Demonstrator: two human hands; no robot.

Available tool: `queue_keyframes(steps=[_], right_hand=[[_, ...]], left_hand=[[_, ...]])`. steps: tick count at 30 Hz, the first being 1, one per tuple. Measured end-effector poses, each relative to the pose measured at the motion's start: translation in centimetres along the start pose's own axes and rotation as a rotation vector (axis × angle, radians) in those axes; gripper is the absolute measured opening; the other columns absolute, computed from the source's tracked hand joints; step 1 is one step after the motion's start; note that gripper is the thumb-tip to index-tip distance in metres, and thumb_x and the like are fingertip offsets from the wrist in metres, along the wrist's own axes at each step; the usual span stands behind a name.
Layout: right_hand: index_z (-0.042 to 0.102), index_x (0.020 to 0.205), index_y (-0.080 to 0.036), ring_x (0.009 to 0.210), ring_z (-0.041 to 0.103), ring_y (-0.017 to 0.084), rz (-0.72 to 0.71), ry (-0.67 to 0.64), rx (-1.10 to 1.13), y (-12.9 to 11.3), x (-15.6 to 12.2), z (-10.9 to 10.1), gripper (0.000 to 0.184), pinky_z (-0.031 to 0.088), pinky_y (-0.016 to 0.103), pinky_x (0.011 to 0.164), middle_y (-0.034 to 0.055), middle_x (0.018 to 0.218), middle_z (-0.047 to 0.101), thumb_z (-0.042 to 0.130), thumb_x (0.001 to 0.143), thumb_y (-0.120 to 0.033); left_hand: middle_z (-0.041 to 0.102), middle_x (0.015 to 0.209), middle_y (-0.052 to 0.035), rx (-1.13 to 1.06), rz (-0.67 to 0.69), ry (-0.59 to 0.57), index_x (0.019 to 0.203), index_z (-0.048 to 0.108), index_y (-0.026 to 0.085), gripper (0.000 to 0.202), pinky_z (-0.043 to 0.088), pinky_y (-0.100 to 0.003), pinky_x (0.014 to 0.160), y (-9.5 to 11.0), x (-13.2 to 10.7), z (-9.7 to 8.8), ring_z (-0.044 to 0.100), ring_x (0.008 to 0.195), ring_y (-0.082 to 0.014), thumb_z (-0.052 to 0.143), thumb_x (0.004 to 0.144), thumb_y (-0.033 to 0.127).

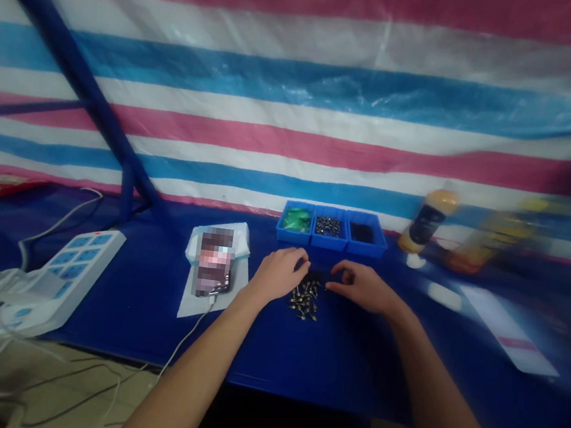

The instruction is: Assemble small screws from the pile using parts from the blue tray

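The left hand (278, 274) and the right hand (362, 287) were apart, both curled palm-down above a smooth blue cloth (350, 368), with their fingertips nearly meeting over a small dark patch (315, 275). Whether either hand held anything could not be told. Just below the fingers lay a loose heap of small metal pins (304, 301), spiky and dark with glints of gold. Beyond the hands stood a row of three shallow, square blue plastic bins (329, 239). The left bin held shiny green pieces (296, 219), the middle one small rounded metal bits (328, 226), and the right one something black (361, 232). To the left, a phone (214, 262) with a pixelated screen lay on a sheet of white paper (189, 306), a thin white cable (186, 341) trailing from it. Farther left sat a chunky white power strip (70, 271) with blue switches. On the right stood a blurred plastic bottle (427, 221). Behind everything hung a crinkled striped tarp (301, 84), crossed by a blue metal pole (68, 69).
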State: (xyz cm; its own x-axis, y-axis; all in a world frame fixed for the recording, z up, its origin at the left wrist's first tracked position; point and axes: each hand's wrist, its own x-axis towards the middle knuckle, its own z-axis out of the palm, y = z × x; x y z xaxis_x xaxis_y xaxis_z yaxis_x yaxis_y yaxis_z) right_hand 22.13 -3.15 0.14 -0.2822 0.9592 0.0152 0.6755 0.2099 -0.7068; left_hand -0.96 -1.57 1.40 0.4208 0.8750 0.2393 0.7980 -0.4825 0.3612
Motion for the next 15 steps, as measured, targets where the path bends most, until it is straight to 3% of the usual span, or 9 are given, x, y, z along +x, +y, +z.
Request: queue_keyframes(steps=[4, 8, 15], right_hand=[[0.067, 0.094, -0.023, 0.061, 0.058, 0.015, -0.006, -0.094, -0.153, 0.48, -0.11, -0.07, 0.027, 0.037, 0.026, 0.057, -0.0016, 0.068, 0.065, 0.069, 0.075, -0.043], [0.068, 0.087, -0.024, 0.068, 0.061, 0.016, -0.049, -0.105, -0.195, 0.54, 0.04, -0.04, 0.015, 0.04, 0.026, 0.062, -0.0003, 0.075, 0.068, 0.063, 0.081, -0.037], [0.069, 0.1, -0.027, 0.068, 0.061, 0.016, -0.095, -0.075, -0.207, 0.37, 0.06, 0.25, 0.023, 0.04, 0.027, 0.063, -0.0007, 0.076, 0.069, 0.065, 0.079, -0.035]], left_hand=[[0.068, 0.097, -0.0023, 0.007, -0.007, -0.044, 0.099, 0.063, 0.026, 0.022, 0.047, -0.032, 0.07, -0.35, -0.04, 0.3, 0.063, 0.084, -0.0204, 0.045, 0.094, 0.038], [0.068, 0.099, -0.0029, 0.017, -0.01, -0.085, 0.101, 0.063, 0.026, 0.024, 0.047, -0.033, 0.071, -0.59, -0.04, 0.55, 0.063, 0.084, -0.0209, 0.045, 0.094, 0.04], [0.068, 0.098, -0.0045, 0.015, -0.009, -0.106, 0.102, 0.063, 0.025, 0.026, 0.047, -0.033, 0.069, -0.61, -0.08, 0.69, 0.063, 0.082, -0.0213, 0.045, 0.093, 0.042]])
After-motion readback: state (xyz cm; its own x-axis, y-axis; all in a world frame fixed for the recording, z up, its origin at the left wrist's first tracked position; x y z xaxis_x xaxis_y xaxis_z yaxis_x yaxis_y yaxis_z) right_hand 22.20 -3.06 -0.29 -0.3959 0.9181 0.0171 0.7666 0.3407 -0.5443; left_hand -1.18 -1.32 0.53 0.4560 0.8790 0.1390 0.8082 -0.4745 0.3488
